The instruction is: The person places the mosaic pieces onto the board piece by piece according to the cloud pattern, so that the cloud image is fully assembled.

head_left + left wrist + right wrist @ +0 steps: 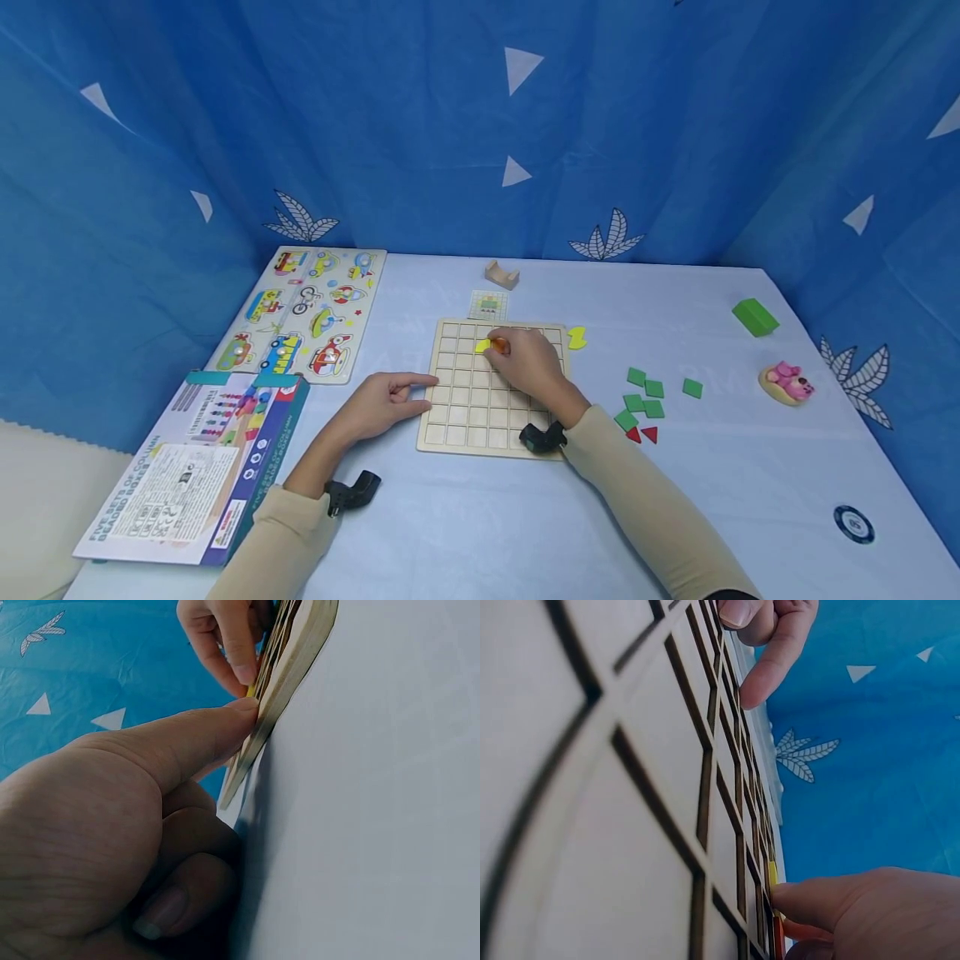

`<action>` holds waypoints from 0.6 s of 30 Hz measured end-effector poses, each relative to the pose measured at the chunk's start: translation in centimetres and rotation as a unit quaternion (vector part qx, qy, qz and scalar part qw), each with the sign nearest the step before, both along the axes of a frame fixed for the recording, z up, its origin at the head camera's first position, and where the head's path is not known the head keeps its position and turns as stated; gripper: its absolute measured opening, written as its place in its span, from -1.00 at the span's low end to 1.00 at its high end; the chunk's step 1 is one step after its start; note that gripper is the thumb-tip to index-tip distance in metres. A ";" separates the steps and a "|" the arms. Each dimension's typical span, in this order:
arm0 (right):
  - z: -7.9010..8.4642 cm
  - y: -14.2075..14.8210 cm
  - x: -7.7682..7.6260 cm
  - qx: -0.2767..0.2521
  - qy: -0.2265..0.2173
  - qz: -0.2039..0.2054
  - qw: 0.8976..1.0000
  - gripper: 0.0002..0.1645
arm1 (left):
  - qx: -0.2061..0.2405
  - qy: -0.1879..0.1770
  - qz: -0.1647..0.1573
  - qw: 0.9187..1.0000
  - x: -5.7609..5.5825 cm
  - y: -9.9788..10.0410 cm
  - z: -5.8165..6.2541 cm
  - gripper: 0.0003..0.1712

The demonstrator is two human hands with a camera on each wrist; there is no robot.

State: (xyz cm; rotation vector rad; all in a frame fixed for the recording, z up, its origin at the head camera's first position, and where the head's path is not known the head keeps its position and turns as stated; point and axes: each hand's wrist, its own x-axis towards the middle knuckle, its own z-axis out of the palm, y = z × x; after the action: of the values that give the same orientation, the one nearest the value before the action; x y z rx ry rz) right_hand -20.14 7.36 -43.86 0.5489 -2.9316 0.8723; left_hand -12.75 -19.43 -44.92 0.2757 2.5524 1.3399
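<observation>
A square wooden grid board (448, 435) lies flat at the middle of the table. My right hand (528, 362) reaches over its upper part, thumb and forefinger pinched at a small yellow piece (482, 346) in the grid. An orange-red patch (779, 937) shows beside the yellow piece, partly under the fingers; I cannot tell what it is. My left hand (384, 404) rests at the board's left edge, thumb and forefinger extended to its side. In the left wrist view, one straight fingertip touches the board's edge, other fingers folded underneath.
Yellow pieces (577, 337) lie by the board's right edge. Several green squares (654, 389) and two red triangles (650, 434) lie farther right. Behind the board are a pattern card (488, 305) and a wooden holder (502, 275). A boxed set (187, 475) and vehicle puzzle (300, 312) occupy the left.
</observation>
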 end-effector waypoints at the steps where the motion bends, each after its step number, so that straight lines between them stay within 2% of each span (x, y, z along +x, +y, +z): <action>1: 0.0 0.0 0.0 -0.002 0.001 0.002 1.000 -0.64 | 0.000 0.000 0.000 1.000 0.0 0.0 0.0 -0.58; 5: 0.1 0.4 0.1 -0.025 0.008 0.000 1.000 -0.61 | -0.004 0.001 0.001 1.000 0.0 0.0 0.0 -0.58; 10: 0.8 1.4 0.1 -0.087 0.037 -0.007 0.995 -0.56 | -0.003 0.007 0.000 1.000 0.0 0.0 -0.1 -0.58; 14: 1.6 3.0 0.1 -0.106 0.053 -0.007 0.993 -0.60 | -0.001 0.007 -0.002 1.000 0.0 0.0 -0.2 -0.57; 18: 2.7 5.5 0.3 -0.117 0.046 -0.019 0.992 -0.64 | -0.001 0.006 -0.003 1.000 -0.1 0.0 -0.1 -0.56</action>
State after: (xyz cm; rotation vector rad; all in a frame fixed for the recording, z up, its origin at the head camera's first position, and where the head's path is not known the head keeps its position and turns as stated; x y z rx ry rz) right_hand -19.84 12.82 -41.16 0.4999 -2.6983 1.1326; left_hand -12.81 -19.42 -44.97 0.2923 2.5615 1.3367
